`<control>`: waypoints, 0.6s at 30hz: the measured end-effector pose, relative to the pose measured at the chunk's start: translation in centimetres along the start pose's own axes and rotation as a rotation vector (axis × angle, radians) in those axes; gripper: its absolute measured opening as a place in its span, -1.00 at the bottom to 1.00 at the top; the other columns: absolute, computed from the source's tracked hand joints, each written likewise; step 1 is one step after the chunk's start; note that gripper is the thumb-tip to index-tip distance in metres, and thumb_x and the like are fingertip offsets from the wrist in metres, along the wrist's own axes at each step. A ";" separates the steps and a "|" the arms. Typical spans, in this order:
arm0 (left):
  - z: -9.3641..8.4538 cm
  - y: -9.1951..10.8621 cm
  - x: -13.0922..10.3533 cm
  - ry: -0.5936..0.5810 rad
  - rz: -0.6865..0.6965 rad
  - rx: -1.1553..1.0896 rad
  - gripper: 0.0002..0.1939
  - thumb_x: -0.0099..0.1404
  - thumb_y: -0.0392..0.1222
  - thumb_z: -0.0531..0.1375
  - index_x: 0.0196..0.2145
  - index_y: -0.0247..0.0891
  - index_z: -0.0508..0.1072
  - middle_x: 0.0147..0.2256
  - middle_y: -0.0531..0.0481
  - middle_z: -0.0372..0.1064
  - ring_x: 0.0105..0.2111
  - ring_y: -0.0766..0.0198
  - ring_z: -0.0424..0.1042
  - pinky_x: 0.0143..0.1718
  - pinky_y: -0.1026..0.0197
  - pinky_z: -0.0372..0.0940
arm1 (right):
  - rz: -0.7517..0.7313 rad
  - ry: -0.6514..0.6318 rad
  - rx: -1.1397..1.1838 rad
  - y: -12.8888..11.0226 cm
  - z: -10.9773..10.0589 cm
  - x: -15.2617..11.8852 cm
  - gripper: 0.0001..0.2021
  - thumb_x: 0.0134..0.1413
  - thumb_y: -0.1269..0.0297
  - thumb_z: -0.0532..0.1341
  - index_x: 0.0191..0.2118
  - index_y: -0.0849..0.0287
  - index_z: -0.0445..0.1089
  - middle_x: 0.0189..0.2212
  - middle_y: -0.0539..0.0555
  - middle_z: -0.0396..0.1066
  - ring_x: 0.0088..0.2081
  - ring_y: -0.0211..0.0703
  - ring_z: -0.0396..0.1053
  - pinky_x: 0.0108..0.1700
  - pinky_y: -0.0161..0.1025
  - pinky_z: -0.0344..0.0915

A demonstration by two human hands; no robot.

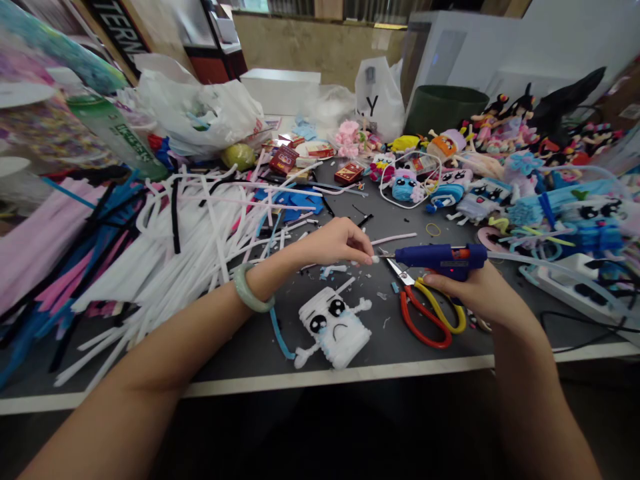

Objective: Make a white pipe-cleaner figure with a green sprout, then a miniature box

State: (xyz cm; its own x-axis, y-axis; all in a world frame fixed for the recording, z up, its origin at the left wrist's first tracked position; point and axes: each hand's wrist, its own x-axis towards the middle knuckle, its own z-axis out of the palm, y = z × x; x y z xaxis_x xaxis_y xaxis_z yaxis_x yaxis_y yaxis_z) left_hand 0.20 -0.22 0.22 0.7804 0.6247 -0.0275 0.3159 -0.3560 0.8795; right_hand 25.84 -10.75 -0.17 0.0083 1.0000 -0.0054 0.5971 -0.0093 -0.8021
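Note:
My right hand (457, 290) grips a blue hot glue gun (425, 256), its nozzle pointing left. Pinched in the fingertips of my left hand (345, 241) is a small white fuzzy piece (375, 259), right at the nozzle tip; whether they touch I cannot tell. Below lies a white pipe-cleaner doll (340, 330) with big black eyes, a frowning mouth, two arms and a stem sticking up from its top. Scissors (425, 313) with red and yellow handles rest under the glue gun, blades partly open.
White pipe cleaners (170, 247) heap up on the left beside pink, blue and black ones. Finished plush figures (485, 200) crowd the right, near a white power strip (575, 287) with cables. Plastic bags (200, 110) and small red boxes (349, 173) stand at the back.

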 end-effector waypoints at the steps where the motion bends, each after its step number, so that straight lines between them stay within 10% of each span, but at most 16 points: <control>1: 0.0 0.0 0.0 0.000 0.000 0.004 -0.86 0.10 -0.22 0.33 -0.41 -0.38 0.60 -0.56 -0.03 0.49 -0.55 0.40 0.39 -0.50 0.39 0.23 | -0.004 -0.002 0.000 0.0 0.0 0.0 -0.69 -0.19 -0.03 0.39 -0.40 0.11 0.50 -0.43 0.07 0.55 -0.36 0.03 0.47 -0.30 -0.07 0.42; 18: 0.1 0.3 -0.1 -0.011 -0.014 0.011 -0.88 0.11 -0.26 0.33 -0.41 -0.40 0.60 -0.55 -0.04 0.48 -0.55 0.41 0.38 -0.50 0.38 0.22 | 0.026 -0.004 0.010 -0.2 0.1 -0.1 -0.68 -0.20 -0.02 0.39 -0.40 0.13 0.49 -0.42 0.08 0.55 -0.36 0.01 0.46 -0.26 -0.05 0.41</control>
State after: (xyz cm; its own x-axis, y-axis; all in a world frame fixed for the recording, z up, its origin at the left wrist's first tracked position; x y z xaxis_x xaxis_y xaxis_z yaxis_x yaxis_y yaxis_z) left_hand 0.26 -0.40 0.44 0.7816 0.6222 -0.0448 0.3326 -0.3549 0.8738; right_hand 25.67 -10.89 -0.08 0.0205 0.9994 -0.0290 0.5884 -0.0355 -0.8078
